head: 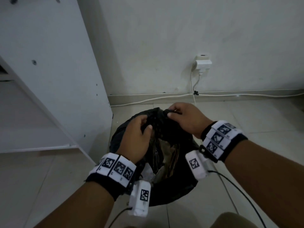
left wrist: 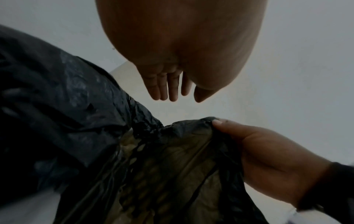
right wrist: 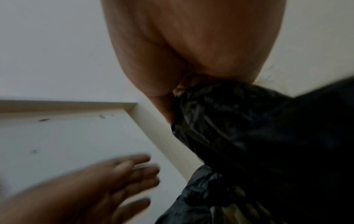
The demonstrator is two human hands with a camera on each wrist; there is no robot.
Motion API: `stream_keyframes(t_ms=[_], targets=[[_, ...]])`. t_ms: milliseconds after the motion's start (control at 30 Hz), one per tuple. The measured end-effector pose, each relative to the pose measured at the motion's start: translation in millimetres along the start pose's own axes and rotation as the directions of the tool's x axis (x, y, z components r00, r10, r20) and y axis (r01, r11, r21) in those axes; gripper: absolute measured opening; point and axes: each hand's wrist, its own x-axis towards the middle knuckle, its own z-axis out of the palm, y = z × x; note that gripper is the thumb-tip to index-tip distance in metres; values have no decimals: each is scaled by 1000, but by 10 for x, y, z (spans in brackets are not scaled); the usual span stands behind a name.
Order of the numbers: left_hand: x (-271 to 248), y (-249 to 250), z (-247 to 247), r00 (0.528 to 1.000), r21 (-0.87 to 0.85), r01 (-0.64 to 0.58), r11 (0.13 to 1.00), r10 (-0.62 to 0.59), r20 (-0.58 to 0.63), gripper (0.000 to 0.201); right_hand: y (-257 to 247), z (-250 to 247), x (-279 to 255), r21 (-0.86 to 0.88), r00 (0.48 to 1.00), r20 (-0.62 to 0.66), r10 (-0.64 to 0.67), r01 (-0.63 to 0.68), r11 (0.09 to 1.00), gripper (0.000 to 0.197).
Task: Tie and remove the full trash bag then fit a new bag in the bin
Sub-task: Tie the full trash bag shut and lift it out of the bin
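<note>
A black trash bag (head: 156,120) sits in a bin (head: 174,193) on the tiled floor, its mouth partly open with trash showing inside. My right hand (head: 184,119) grips a bunched part of the bag's rim at the far side; in the left wrist view its thumb (left wrist: 220,122) pinches the bag (left wrist: 67,106) edge. My left hand (head: 134,139) is at the near-left part of the rim. Its fingers (left wrist: 168,87) are straight and hold nothing. The right wrist view shows the right hand (right wrist: 191,53) on gathered bag (right wrist: 249,128) plastic and the left hand (right wrist: 95,181) blurred, fingers spread.
A white cabinet (head: 49,63) stands close on the bin's left. Behind the bin is a wall with a plugged socket (head: 203,63), and white cables (head: 148,99) run along the skirting. Black wires (head: 238,186) trail from my wrists over the floor.
</note>
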Motion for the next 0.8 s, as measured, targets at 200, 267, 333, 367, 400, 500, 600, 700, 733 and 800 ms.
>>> stream_keyframes(t_ms=[200, 267, 333, 367, 400, 500, 600, 700, 733, 800], targets=[[119, -33, -175, 920, 231, -349, 908, 285, 270, 45, -138, 187, -362, -60, 905, 123, -406, 416, 908, 14], [136, -92, -237, 885, 315, -409, 856, 287, 367, 34, -103, 134, -451, -77, 871, 194, -451, 472, 878, 14], [123, -158, -350, 891, 381, -391, 838, 241, 384, 28, -66, 6, -506, -98, 868, 269, -418, 457, 884, 14], [111, -192, -415, 899, 396, -375, 838, 226, 375, 31, -42, -73, -521, -119, 870, 308, -384, 436, 892, 13], [88, -222, -468, 905, 402, -362, 841, 215, 366, 33, -6, -150, -521, -154, 874, 343, -344, 414, 897, 13], [4, -255, -520, 911, 409, -362, 838, 225, 345, 29, 95, -316, -435, -366, 875, 457, -158, 347, 863, 11], [-47, -171, -441, 924, 407, -368, 836, 280, 260, 19, 44, -301, -363, -574, 896, 444, 10, 276, 771, 14], [-112, -2, -332, 917, 422, -399, 814, 354, 185, 15, -211, -134, -363, -457, 905, 417, -82, 287, 842, 51], [-137, 39, -305, 915, 417, -402, 815, 368, 163, 17, -318, -61, -378, -392, 888, 446, -111, 305, 868, 54], [-170, 84, -313, 925, 376, -379, 846, 361, 120, 25, -443, 81, -429, -347, 852, 486, -194, 392, 852, 45]])
